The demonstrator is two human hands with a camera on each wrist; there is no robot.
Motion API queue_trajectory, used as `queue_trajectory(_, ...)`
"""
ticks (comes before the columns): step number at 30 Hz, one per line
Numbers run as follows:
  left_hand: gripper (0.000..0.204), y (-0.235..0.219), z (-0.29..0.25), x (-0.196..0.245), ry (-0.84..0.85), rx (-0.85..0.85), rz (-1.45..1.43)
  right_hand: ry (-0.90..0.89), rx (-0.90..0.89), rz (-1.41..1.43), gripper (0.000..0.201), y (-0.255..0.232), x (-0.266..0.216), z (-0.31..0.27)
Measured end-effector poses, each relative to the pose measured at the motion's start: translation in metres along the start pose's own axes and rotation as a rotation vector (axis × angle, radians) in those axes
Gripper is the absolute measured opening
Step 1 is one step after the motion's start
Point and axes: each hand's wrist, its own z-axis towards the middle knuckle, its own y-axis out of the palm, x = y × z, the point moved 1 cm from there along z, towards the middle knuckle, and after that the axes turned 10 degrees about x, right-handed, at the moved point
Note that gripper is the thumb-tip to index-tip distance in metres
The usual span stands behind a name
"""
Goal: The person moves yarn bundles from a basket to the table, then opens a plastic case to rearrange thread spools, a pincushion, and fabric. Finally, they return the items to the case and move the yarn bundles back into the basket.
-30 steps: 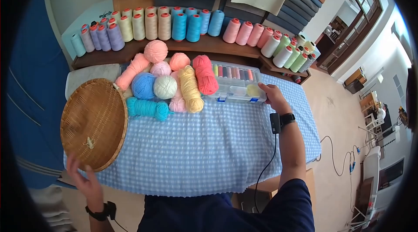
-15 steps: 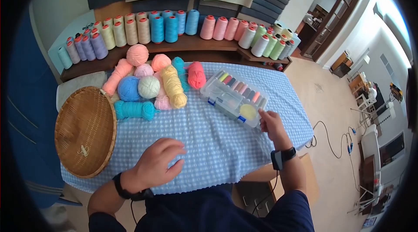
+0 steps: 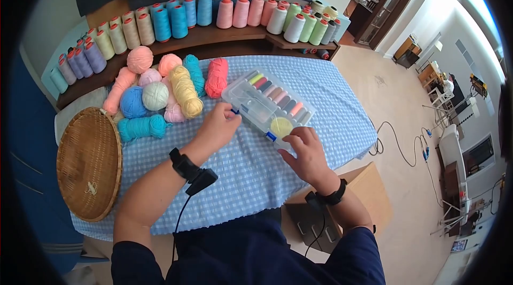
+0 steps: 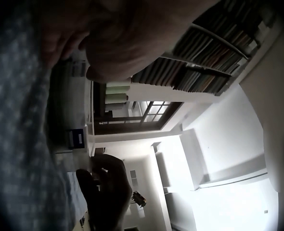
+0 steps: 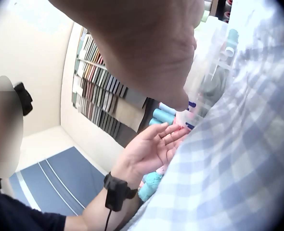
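The clear plastic thread box point(image 3: 268, 105) sits slantwise on the blue checked tablecloth point(image 3: 251, 172), just right of the heap of yarn skeins point(image 3: 160, 92). The person has a hand at each end of its near edge, as if to steady it by the blue latches. The left hand point(image 3: 218, 127) rests at the box's left corner, fingers bent toward a latch; from the right wrist view they look loosely spread, so I take it as touching rather than gripping, though the contact itself is hard to make out. The right hand point(image 3: 305, 152) lies over the near right corner, fingers curled down against the lid edge.

Half a second ago the left hand lay flat on the cloth, well short of the box; it has since come forward to it. The right hand has slid from the box's end onto its corner, and the box now lies closer to the person.
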Motion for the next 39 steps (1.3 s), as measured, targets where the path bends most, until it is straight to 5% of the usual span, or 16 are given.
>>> queue_trajectory(4, 0.046, 0.001, 0.015, 0.013, -0.42, 0.033, -0.404, -0.142, -0.056, -0.155, 0.036, 0.014, -0.004, 0.012)
queue_trajectory(7, 0.046, 0.001, 0.022, 0.006, -0.504, 0.003, -0.466, -0.221, -0.058, -0.183, 0.034, 0.025, -0.002, 0.01)
queue_trajectory(15, 0.044, -0.003, 0.023, 0.014, -0.564, -0.097, -0.533, -0.121, -0.058, -0.126, 0.025, 0.034, -0.003, 0.015)
queue_trajectory(20, 0.04, 0.002, 0.018, 0.02, -0.56, -0.032, -0.537, -0.055, -0.166, 0.179, 0.04, 0.017, 0.006, 0.022)
queue_trajectory(26, 0.036, -0.004, 0.012, 0.02, -0.543, -0.006, -0.509, -0.097, -0.146, 0.08, 0.058, 0.01, 0.02, 0.009)
queue_trajectory(39, 0.028, -0.014, 0.006, 0.054, -0.572, -0.023, -0.854, -0.036, -0.073, 0.122, 0.053, 0.002, 0.027, 0.019)
